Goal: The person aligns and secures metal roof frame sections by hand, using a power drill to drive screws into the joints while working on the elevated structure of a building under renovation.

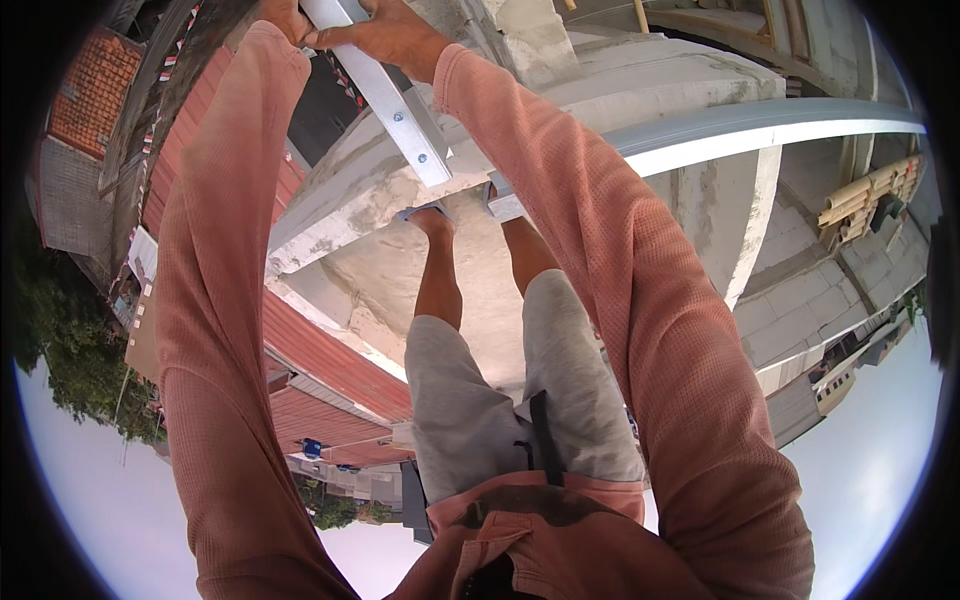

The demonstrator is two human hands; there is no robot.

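Observation:
Both my arms, in salmon-pink sleeves, stretch up to the top edge of the picture. My left hand (285,18) and my right hand (392,35) are both closed around a light grey metal channel bar (398,110) with screws near its lower end. The bar runs diagonally down toward my feet. My feet in sandals (428,212) stand on a rough concrete ledge (360,180). Grey shorts cover my legs in the middle of the view.
A long pale metal beam (760,125) curves across to the right above concrete walls. Stacked timber (870,195) lies at the far right. Red tiled roofs (330,365) and trees (70,340) lie far beyond the ledge's edge on the left.

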